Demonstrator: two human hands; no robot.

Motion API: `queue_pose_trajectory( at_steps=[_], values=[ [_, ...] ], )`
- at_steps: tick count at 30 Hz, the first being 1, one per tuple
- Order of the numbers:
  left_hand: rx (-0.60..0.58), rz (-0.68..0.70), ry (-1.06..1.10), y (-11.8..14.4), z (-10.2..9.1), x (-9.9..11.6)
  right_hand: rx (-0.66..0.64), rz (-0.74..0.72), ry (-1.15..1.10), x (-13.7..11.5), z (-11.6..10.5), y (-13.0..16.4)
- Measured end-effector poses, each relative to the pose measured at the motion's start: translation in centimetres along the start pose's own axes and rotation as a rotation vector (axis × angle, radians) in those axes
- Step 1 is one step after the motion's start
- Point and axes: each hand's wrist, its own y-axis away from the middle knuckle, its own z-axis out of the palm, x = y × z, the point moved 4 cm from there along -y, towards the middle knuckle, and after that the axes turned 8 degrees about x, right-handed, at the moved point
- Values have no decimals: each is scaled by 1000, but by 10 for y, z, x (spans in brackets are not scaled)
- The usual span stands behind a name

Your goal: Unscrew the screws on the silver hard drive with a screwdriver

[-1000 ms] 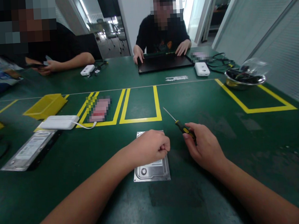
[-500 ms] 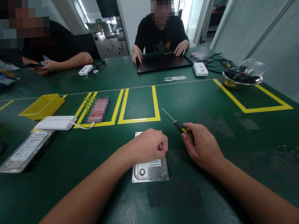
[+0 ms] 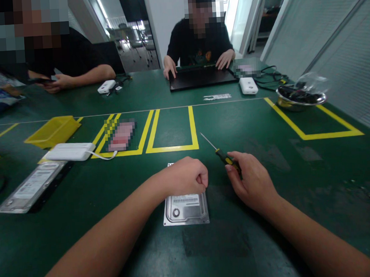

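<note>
Hard drive (image 3: pixel 187 215) lies flat, label (image 3: pixel 189 201) up, just below the middle of the frame on the green table (image 3: pixel 224 270), its upper part mostly covered from view by the left hand (image 3: pixel 185 177). Against the picture half a second ago, that hand has shifted slightly up the frame — a little more of the label now shows beneath it. The drive keeps its place and the screwdriver (image 3: pixel 225 157) has hardly moved; I judge this a small adjustment over the drive rather than a finished step.

The left hand is curled inward with its fingertips turned out of sight, so I cannot tell how tightly they close, whether they hold something small, or whether they touch the drive. The right hand (image 3: pixel 255 180), right of centre, is closed on the screwdriver's handle; the shaft points up and left, its tip away from the drive. The two hands are apart — near each other, with table showing between. A second hard drive (image 3: pixel 33 186) lies toward the left edge.
</note>
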Motion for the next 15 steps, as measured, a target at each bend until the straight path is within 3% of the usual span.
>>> queue_pose_trajectory(
  at_steps=[15],
  values=[
    [-96,-72,20,-7,-7,1,15,-3,-5,-1,-2,0]
  ],
)
